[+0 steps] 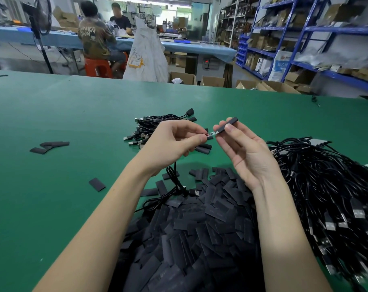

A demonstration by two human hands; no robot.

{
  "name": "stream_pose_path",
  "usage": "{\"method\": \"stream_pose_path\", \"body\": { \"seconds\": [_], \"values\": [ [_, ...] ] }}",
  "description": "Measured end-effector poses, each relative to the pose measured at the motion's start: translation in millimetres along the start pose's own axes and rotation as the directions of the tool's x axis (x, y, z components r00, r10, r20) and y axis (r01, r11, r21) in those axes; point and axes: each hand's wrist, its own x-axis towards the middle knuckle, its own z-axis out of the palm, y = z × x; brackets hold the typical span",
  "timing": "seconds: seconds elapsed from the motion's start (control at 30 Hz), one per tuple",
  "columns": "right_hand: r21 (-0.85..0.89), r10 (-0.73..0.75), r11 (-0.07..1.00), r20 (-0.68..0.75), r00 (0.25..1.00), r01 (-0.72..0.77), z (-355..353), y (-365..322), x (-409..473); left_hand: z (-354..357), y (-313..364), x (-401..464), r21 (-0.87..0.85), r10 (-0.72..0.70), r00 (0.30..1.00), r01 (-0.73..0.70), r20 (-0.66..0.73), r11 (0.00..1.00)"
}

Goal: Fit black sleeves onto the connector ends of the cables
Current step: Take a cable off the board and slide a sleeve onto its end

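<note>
A: State of each grip?

B: The left hand [174, 140] pinched the bare connector [212, 134] of a cable [174, 182]; the right hand [240, 148] pinched a sleeve [227, 125], its mouth just over the board tip, above the worktop [52, 123].

A: Risks?

B: Judged likely: a tilted sleeve could catch on the board edge, or push force could strain the thin wires.

A: Legible text?

B: Only "UNKNOWN" on a distant shirt [92, 35]; sleeve print was unreadable.

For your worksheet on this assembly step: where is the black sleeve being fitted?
In the head view, centre frame, the black sleeve is pinched by the right hand, just right of the left hand.
</note>
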Motion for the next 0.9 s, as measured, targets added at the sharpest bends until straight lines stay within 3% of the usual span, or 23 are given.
{"method": "stream_pose_path", "body": {
  "seconds": [0.53,0.73,0.9],
  "values": [
    [-0.029,0.017,0.999,-0.144,0.989,-0.022,8,3,2,7,0,2,0.07,-0.001,0.996,0.008,-0.091,0.998],
    [-0.167,-0.044,0.986,-0.21,0.977,0.008,12,3,3,11,-1,2,0.123,0.011,0.992,0.004,-0.127,0.992],
    [-0.052,0.027,0.998,-0.18,0.983,-0.036,13,2,2,13,0,2,0.065,0.013,0.992,-0.005,-0.122,0.998]
  ]
}}
